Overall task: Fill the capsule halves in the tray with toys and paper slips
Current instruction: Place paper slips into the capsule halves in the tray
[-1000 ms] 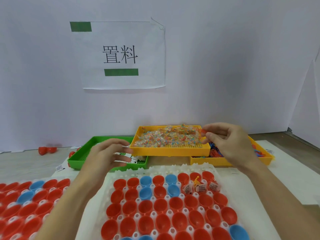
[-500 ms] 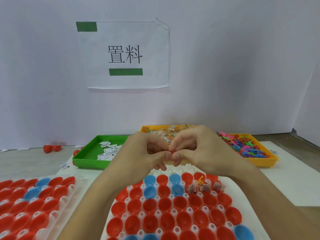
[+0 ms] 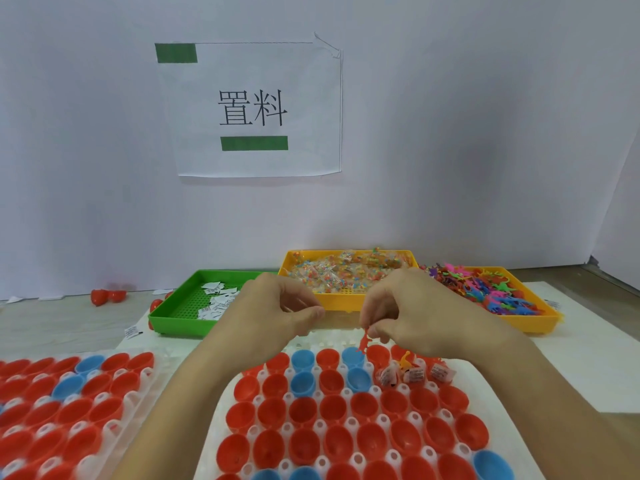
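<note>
From the head camera, the right hand [image 3: 412, 313] is in the middle of the frame, a bit to the right. It pinches a small red toy [image 3: 364, 342] that hangs down just above a blue capsule half [image 3: 352, 356]. The left hand [image 3: 277, 311] is beside it with its fingers curled; I cannot tell if it holds anything. The white tray [image 3: 349, 424] of red and blue halves fills the lower middle. Three halves near the right hand have paper slips [image 3: 414, 374] in them. Behind the hands are a green bin [image 3: 180, 306] with slips, a yellow bin [image 3: 343, 301] with little bags, and another yellow bin [image 3: 526, 322] of bright toys at the right. A second tray [image 3: 69, 403] is at the lower left.
</note>
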Motion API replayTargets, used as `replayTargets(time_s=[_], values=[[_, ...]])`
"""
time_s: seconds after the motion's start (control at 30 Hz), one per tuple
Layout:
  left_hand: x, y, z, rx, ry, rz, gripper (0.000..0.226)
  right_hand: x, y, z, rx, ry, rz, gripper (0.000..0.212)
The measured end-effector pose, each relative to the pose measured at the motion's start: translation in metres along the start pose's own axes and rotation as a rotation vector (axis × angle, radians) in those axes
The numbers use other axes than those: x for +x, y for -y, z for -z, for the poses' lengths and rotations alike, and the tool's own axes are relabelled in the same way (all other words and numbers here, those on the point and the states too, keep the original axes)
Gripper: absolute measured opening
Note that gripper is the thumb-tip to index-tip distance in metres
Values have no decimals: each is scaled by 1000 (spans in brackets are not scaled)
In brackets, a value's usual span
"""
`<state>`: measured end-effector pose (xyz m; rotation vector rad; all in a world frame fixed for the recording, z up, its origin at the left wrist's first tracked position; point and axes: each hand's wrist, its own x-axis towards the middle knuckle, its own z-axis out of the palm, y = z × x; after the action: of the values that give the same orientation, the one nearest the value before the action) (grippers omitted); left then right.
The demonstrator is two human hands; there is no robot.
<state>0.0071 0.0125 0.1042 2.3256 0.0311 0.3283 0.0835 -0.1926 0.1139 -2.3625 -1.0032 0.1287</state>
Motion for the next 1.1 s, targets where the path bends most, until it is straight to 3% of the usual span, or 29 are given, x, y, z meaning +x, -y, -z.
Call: replayTargets(time_s=[0.47,1.1], values=[[0,1,1,-9,-15,8,5,4,3,-20,-83,134,-16,20],[0,3,4,-5,-15,-7,8,10,-5,-30,-107,88,5,14]])
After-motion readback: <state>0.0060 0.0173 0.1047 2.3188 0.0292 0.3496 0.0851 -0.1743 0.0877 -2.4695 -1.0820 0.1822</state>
